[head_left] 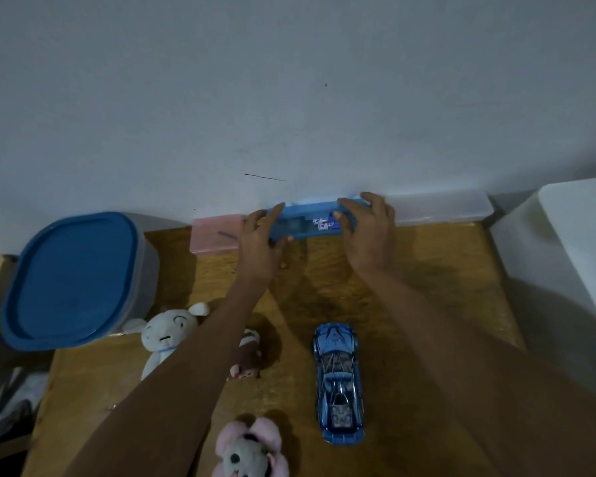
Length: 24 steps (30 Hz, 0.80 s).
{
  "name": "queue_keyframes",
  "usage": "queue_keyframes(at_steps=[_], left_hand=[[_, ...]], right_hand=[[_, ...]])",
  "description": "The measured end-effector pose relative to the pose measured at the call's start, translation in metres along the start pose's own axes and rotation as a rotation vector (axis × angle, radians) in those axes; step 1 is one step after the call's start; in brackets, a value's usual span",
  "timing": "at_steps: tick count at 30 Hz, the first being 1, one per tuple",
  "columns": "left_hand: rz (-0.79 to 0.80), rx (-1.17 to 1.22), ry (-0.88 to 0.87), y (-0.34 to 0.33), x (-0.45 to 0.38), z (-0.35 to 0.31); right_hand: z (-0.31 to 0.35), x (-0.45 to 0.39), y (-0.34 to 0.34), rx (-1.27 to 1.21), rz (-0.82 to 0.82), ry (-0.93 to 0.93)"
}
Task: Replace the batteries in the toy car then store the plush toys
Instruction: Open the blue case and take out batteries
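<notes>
Both my hands grip a long translucent blue box [305, 222] at the far edge of the wooden table, against the wall. My left hand [260, 242] holds its left end and my right hand [370, 232] its right end. Batteries [324, 224] with blue labels show through the box. A blue toy car [339, 382] stands on the table nearer to me, between my forearms. Three plush toys lie to the left: a white one [167, 333], a small brown one [248, 356] partly behind my left forearm, and a pink and grey one [250, 449] at the near edge.
A grey tub with a blue lid [73, 280] sits at the left. A pink box [214, 234] and a clear box [441, 208] flank the blue one along the wall. A white container [572, 242] stands at the right. The wooden table [427, 287] fills the middle.
</notes>
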<state>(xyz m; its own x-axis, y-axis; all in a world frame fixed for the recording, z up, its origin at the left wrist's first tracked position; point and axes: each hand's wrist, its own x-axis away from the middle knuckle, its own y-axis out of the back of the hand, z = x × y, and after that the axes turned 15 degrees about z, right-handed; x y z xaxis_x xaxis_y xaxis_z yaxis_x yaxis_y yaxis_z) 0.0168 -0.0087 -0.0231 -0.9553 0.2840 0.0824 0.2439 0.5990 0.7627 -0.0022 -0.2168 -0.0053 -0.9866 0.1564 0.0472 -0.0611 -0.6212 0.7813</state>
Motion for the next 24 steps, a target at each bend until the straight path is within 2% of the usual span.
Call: queue_keyframes(at_steps=[5, 8, 10, 12, 16, 18, 24], left_hand=[[0.005, 0.090, 0.029, 0.002, 0.005, -0.009], [0.004, 0.098, 0.003, 0.002, 0.006, -0.007], [0.003, 0.108, -0.011, 0.003, 0.005, -0.006], [0.012, 0.104, -0.024, 0.004, 0.003, -0.004], [0.038, 0.117, -0.033, 0.005, -0.002, 0.002], [0.036, 0.114, -0.045, 0.003, -0.003, 0.004], [0.049, 0.150, -0.052, 0.005, -0.003, 0.009]], right_hand=[[0.024, -0.017, 0.012, -0.071, -0.141, -0.106], [0.027, -0.021, 0.010, -0.120, -0.151, -0.122], [0.025, -0.019, 0.007, -0.124, -0.125, -0.086], [0.021, -0.015, 0.002, -0.091, -0.077, 0.031], [0.015, -0.011, -0.015, 0.170, 0.182, 0.246], [0.013, -0.010, -0.023, 0.249, 0.244, 0.273], [0.005, -0.009, -0.030, 0.403, 0.279, 0.266]])
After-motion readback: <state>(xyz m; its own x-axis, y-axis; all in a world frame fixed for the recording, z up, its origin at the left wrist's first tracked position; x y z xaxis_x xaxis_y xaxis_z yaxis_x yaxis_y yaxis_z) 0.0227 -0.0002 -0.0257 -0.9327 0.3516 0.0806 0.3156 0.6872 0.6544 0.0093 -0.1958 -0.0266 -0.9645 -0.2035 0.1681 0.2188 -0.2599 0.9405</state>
